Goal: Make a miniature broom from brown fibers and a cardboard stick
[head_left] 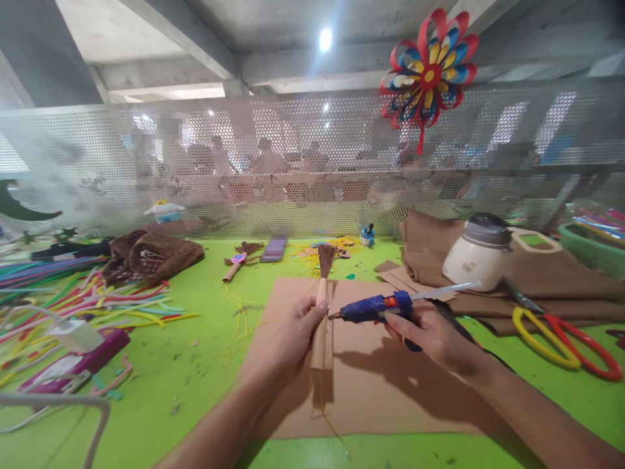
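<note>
My left hand (295, 332) is closed round a brown paper roll (319, 348), its thumb and fingers pinching the upper part. A fringed brown tuft (326, 259) stands out of the roll's top, and thin yellow strings (322, 397) hang from its lower end. In my right hand (432, 332) is a blue glue gun (374, 307), with a clear glue stick (449, 290) in its back. The gun's nozzle points left, close to the roll's right edge; whether it touches cannot be made out. Under both hands lies a brown paper sheet (385, 404).
Scissors (561, 332), a white jar (478, 254) and folded brown material (430, 241) lie at the right. Coloured pipe cleaners (141, 303), a purple power strip (92, 361) and a white cable (97, 407) are at the left. Behind stands a perforated screen (273, 195).
</note>
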Action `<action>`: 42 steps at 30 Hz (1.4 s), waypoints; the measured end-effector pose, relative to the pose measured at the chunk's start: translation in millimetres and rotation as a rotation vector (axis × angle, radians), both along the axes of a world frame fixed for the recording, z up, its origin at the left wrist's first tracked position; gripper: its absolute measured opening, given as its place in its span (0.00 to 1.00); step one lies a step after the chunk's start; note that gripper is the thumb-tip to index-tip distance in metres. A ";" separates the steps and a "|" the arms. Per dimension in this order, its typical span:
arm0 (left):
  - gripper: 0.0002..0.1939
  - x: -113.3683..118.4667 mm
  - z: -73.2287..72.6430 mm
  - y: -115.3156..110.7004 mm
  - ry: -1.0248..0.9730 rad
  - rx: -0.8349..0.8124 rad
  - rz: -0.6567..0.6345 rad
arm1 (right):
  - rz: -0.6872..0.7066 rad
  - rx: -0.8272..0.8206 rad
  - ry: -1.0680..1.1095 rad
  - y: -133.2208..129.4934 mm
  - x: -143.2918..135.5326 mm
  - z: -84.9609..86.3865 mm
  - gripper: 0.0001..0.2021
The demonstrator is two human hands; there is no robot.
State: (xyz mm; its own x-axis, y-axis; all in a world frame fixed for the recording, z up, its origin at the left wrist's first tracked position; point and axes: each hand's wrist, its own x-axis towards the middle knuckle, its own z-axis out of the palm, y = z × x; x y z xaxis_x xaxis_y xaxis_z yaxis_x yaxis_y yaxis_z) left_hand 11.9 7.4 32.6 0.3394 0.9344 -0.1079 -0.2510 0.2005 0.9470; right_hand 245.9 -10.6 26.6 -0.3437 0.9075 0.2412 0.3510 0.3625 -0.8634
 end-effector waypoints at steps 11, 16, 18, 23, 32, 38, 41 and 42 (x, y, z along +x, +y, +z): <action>0.17 0.7 2.0 -1.8 -0.036 -0.024 -0.005 | 0.066 -0.050 -0.020 -4.3 2.8 1.1 0.20; 0.17 0.0 3.1 -2.1 -0.035 -0.035 -0.010 | 0.035 -0.061 0.016 -2.6 2.1 2.4 0.19; 0.17 0.0 2.9 -1.6 -0.020 -0.024 -0.013 | 0.000 -0.029 0.029 0.9 1.0 3.5 0.20; 0.19 0.5 1.4 -1.9 0.003 0.013 -0.036 | -0.069 0.045 0.010 9.4 1.4 2.7 0.21; 0.16 0.7 2.7 -2.8 0.050 0.076 0.009 | -0.078 0.071 0.038 5.6 5.6 3.9 0.21; 0.15 0.2 -0.3 -2.6 0.102 0.142 0.006 | -0.091 0.085 0.058 4.8 6.7 3.8 0.21; 0.16 -0.4 0.3 -3.1 0.106 0.153 -0.010 | -0.083 0.094 -0.009 6.0 5.5 0.7 0.20; 0.16 -0.6 0.7 -3.4 0.105 0.156 -0.020 | -0.085 0.097 -0.022 6.5 5.2 0.4 0.20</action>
State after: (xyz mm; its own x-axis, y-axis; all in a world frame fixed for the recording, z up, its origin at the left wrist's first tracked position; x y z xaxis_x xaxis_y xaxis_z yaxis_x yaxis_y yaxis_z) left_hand 11.3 4.0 33.3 0.3527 0.9357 0.0021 -0.1468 0.0532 0.9877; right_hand 251.1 -4.1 27.0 -0.2730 0.9063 0.3227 0.4021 0.4122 -0.8176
